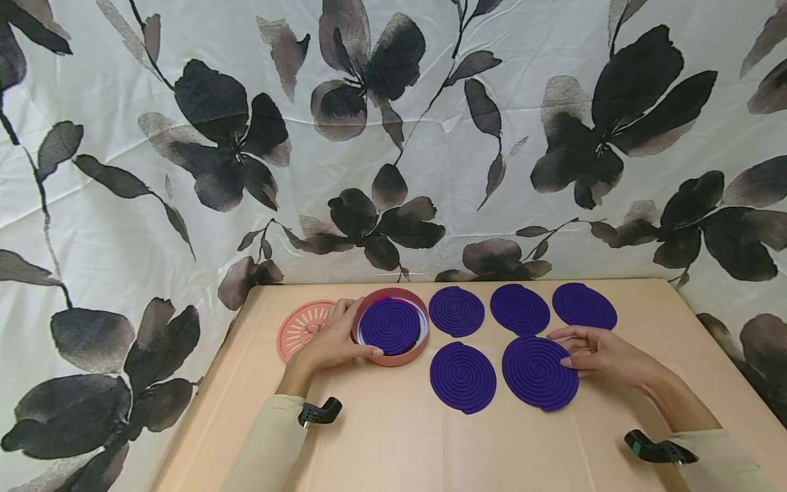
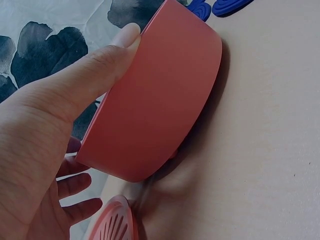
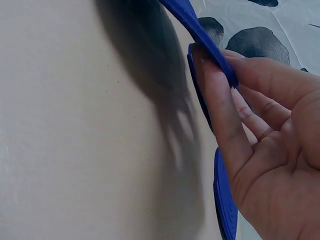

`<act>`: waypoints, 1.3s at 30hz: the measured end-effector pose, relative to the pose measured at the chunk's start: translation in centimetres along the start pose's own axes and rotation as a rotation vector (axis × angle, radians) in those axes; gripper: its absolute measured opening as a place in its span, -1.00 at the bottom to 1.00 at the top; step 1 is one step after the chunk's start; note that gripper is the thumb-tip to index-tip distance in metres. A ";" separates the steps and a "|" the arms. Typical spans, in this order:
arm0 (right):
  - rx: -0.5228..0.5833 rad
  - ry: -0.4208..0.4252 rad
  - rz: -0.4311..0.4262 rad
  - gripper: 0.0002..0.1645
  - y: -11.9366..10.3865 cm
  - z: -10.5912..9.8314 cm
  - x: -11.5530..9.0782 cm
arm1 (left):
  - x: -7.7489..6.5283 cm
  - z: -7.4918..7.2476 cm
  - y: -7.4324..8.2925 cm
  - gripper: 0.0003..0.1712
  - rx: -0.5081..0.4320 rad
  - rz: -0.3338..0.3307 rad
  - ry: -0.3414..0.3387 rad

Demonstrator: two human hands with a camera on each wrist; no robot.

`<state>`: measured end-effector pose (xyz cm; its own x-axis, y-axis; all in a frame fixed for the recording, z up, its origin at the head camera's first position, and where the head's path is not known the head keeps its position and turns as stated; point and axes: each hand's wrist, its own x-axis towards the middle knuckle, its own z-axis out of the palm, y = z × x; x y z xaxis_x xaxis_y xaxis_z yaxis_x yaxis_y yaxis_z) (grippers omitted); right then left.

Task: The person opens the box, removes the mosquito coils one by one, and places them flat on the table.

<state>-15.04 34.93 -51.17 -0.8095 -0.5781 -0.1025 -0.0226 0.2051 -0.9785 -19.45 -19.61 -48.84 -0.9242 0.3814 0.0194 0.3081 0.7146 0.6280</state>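
Note:
My left hand (image 1: 332, 338) holds the side of a round pink box (image 1: 417, 347), its thumb (image 2: 107, 60) at the rim. Inside that box lies a dark blue spiral mosquito coil (image 1: 390, 326). Partly behind the same hand sits a pink lid (image 1: 299, 326) with ray-shaped slots. My right hand (image 1: 605, 355) pinches the right edge of another mosquito coil (image 1: 537, 374) between thumb and fingers. That coil is lifted off the table, and its shadow shows below it in the right wrist view.
Three more blue coils, left (image 1: 456, 311), middle (image 1: 519, 309) and right (image 1: 584, 305), lie along the table's back edge. One coil (image 1: 462, 377) rests in front of them. The tan table (image 1: 467, 451) meets a floral cloth (image 1: 479, 157) behind.

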 end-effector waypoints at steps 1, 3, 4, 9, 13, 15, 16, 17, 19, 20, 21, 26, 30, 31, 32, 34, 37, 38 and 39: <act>0.001 -0.003 -0.003 -0.37 0.0 0.0 0.0 | 0.0 0.0 0.0 0.36 0.000 0.002 0.001; 0.005 -0.005 0.000 -0.37 -0.1 -0.1 -0.1 | 0.0 0.0 0.0 0.36 0.000 0.006 0.002; 0.007 -0.006 0.003 -0.37 -0.2 -0.2 -0.1 | 0.0 0.0 0.0 0.35 0.000 0.009 0.003; -0.025 0.002 0.025 -0.38 -0.4 -0.3 -0.2 | 0.0 0.0 0.0 0.35 0.002 0.011 0.005; -0.079 0.030 0.053 -0.38 -0.5 -0.2 -0.2 | 0.0 0.0 0.0 0.35 0.001 0.008 0.003; -0.102 0.044 0.059 -0.40 -0.5 -0.3 -0.3 | 0.0 0.0 0.0 0.35 -0.001 0.007 0.002; -0.114 0.049 0.057 -0.42 -0.5 -0.3 -0.3 | 0.0 0.0 0.1 0.35 -0.003 0.006 0.002; -0.126 0.051 0.053 -0.44 -0.5 -0.3 -0.3 | 0.0 0.0 0.1 0.35 -0.005 0.004 0.002; -0.165 0.058 0.032 -0.50 -0.5 -0.4 -0.3 | 0.0 0.0 0.1 0.35 -0.007 -0.001 0.001; -0.185 0.062 0.021 -0.52 -0.6 -0.4 -0.3 | 0.0 0.0 0.1 0.36 -0.009 -0.003 0.001; -0.206 0.068 0.011 -0.53 -0.8 -0.5 -0.2 | 0.0 0.0 0.1 0.36 -0.011 -0.005 0.001; -0.281 0.086 -0.037 -0.54 -1.6 -0.7 0.3 | 0.0 0.0 0.1 0.35 -0.021 -0.015 -0.004; -0.353 0.124 -0.091 -0.59 -2.2 -0.2 1.1 | 0.1 -0.1 0.1 0.35 -0.015 -0.020 -0.005; -0.367 0.136 -0.104 -0.60 -2.4 0.0 1.3 | 0.1 -0.2 0.1 0.35 -0.011 -0.019 -0.004; -0.369 0.146 -0.109 -0.60 -2.7 0.2 1.6 | 0.0 -0.2 0.1 0.36 -0.008 -0.015 -0.003; -0.355 0.161 -0.109 -0.58 -3.3 0.7 2.1 | 0.0 -0.2 0.1 0.37 0.002 -0.005 0.001; -0.276 0.165 -0.094 -0.54 -4.3 1.4 3.2 | 0.0 -0.2 0.1 0.39 0.023 0.007 0.007; -0.251 0.164 -0.091 -0.53 -4.6 1.6 3.5 | 0.1 -0.2 0.1 0.39 0.028 0.009 0.008; -0.230 0.162 -0.090 -0.52 -4.8 1.8 4.0 | 0.1 -0.2 0.1 0.40 0.034 0.010 0.009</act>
<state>-17.09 30.25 -47.16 -0.8807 -0.4726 0.0311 -0.2161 0.3424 -0.9144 -19.55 -19.60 -48.66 -0.9230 0.3834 0.0330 0.3248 0.7302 0.6011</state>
